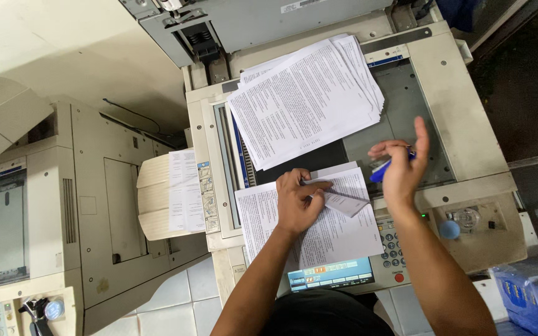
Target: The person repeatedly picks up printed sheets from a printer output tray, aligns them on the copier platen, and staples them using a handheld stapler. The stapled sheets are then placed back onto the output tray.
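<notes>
- The left hand (pixel 297 202) lies flat, fingers spread, pressing a printed sheet (pixel 319 224) onto the photocopier (pixel 462 124), over the front edge of the glass and the control panel (pixel 393 249).
- The sheet's top right corner is folded back just beside the left fingertips; its long axis runs away from the person, slightly tilted.
- The right hand (pixel 400 168) hovers just to the right of that sheet, fingers pinched on a blue pen-like object (pixel 379 171), the other fingers raised.
- The two hands are apart; the left is the one on the sheet.
- A fanned stack of printed pages (pixel 309 96) lies on the glass beyond both hands, angled, apart from the sheet.
- The side tray (pixel 157 199) to the left holds a thick paper pile (pixel 185 186).
</notes>
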